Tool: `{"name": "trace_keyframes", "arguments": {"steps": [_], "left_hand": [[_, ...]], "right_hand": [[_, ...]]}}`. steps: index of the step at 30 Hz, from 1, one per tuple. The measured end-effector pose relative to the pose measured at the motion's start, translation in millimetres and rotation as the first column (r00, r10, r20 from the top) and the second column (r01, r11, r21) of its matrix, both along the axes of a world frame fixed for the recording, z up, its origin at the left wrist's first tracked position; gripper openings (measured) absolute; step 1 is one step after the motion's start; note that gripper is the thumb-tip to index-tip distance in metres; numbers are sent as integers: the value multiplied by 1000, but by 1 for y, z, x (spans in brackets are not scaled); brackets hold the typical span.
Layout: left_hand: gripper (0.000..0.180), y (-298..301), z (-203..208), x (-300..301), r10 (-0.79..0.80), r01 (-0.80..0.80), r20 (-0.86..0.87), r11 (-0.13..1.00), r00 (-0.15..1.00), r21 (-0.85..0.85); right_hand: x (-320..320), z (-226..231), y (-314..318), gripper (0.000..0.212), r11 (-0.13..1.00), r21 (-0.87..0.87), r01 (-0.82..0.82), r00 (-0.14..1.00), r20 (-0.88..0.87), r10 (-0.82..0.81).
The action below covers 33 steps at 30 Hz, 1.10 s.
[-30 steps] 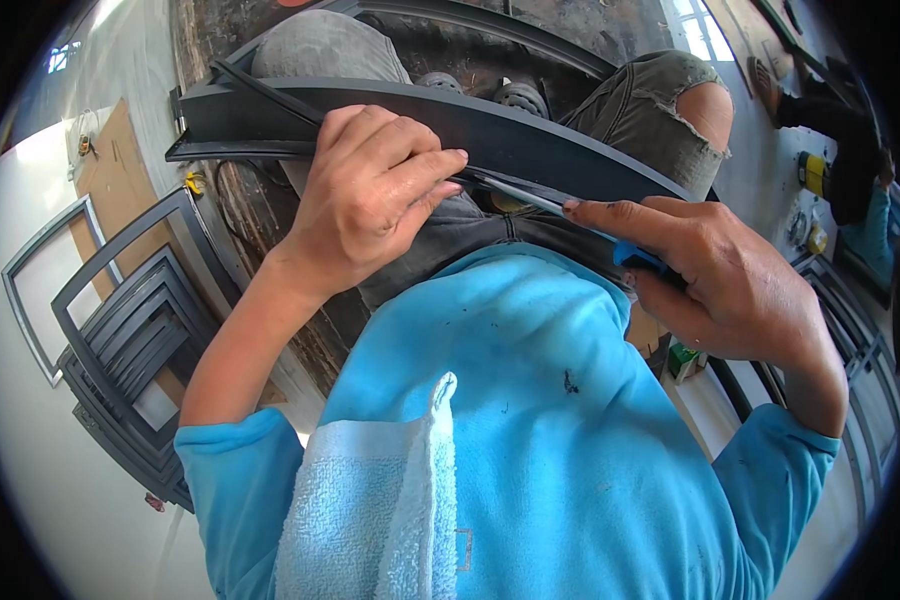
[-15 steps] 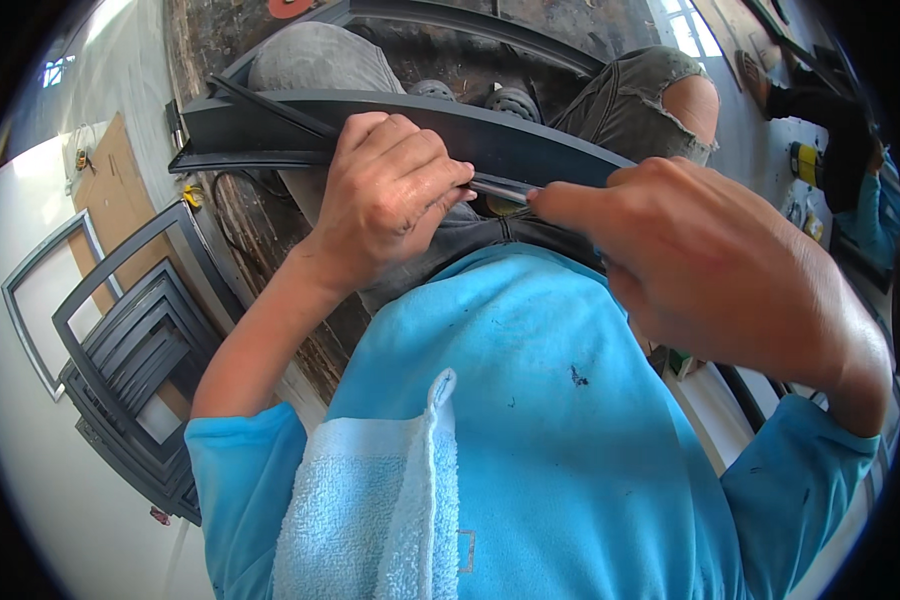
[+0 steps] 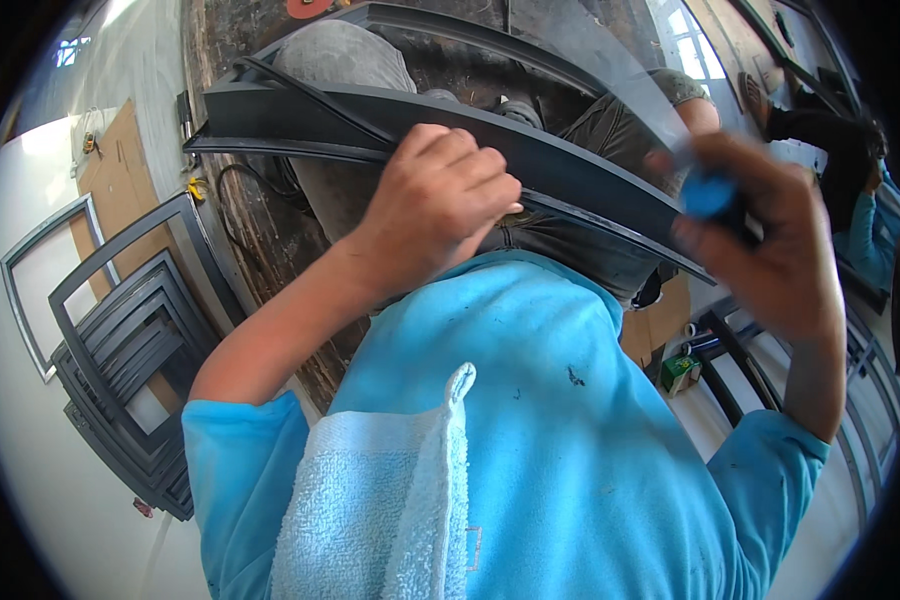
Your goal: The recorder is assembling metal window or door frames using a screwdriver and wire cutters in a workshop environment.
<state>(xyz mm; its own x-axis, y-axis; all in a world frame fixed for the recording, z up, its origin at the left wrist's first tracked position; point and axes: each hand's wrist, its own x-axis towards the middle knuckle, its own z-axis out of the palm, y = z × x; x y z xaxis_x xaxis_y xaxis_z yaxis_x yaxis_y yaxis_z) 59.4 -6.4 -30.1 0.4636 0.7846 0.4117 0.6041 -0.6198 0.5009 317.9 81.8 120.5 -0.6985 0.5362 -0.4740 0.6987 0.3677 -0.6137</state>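
A pale floor [image 3: 30, 470] is seen at the left of the view, and a worn wooden surface [image 3: 270, 275] is shown beneath the work. At the centre, the fingers of the left hand [image 3: 445, 195] are curled nearly closed against the near bar of a dark grey framework [image 3: 590, 180]; a black strip [image 3: 320, 103] is led to them from the upper left, but whether it is gripped cannot be told. At the right, the blue handle of a tool [image 3: 708, 193] is enclosed by the bent fingers of the right hand [image 3: 770, 235]; both are blurred. The framework is laid across the grey trousers [image 3: 345, 55]. Farther out, dark frames [image 3: 120, 345] are stacked at the left, a green box [image 3: 680, 373] is set at the lower right, and another person [image 3: 815, 125] is seen at the upper right.
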Motion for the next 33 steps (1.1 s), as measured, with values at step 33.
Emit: {"name": "trace_keyframes", "arguments": {"steps": [33], "left_hand": [[26,4,33,-59,37,-55,-227,996,973,-69]], "right_hand": [[-59,-84,23,35,763,-616,196,595,-543,-592]]}}
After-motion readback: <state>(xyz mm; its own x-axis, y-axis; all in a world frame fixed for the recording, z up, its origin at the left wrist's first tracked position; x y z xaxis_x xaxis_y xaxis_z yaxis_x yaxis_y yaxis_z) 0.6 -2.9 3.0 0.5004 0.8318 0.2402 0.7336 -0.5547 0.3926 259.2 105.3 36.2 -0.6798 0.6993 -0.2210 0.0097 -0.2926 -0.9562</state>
